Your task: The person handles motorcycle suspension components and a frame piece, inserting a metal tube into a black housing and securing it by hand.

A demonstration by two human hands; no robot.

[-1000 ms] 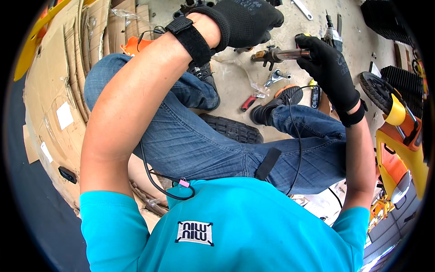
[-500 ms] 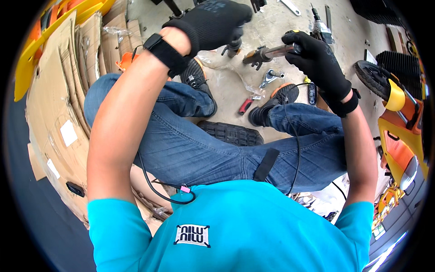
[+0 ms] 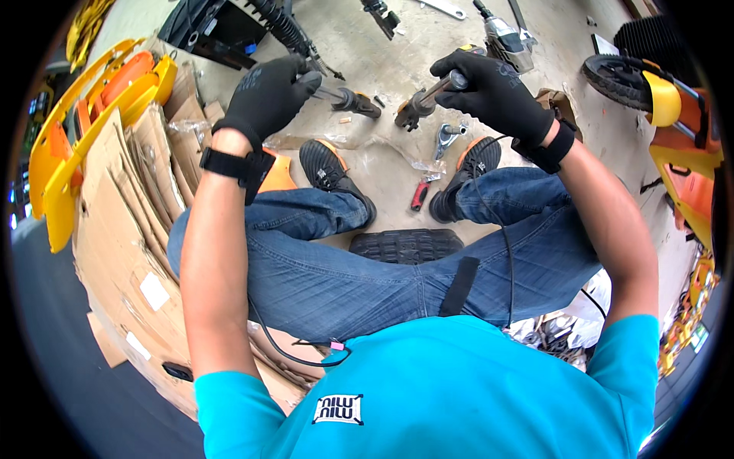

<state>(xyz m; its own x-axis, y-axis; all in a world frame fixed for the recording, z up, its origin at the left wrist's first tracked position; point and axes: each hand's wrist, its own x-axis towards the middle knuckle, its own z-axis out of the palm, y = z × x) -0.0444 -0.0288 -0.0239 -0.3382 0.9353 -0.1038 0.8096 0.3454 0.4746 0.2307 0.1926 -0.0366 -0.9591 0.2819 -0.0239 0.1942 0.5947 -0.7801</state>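
1. We see the left hand (image 3: pixel 267 96) in a black glove, its grip clamped on a dark metal rod piece (image 3: pixel 348 99) that sticks out to the right of the fingers.
2. The right hand (image 3: pixel 493 92), also gloved, has its grip closed around a second rod piece (image 3: pixel 420 103), whose dark end points down and left from the fist.
3. The two free ends face each other between the grips, near but apart, held in the air above the concrete floor (image 3: pixel 382 61).
4. Just below the right grip a small metal fitting (image 3: pixel 447 136) lies on the floor, with a red-handled tool (image 3: pixel 419 195) lower still, between the shoes.
5. Beyond the right grip rests a power drill (image 3: pixel 505 38); left of the left grip stand flattened cardboard sheets (image 3: pixel 122 229).
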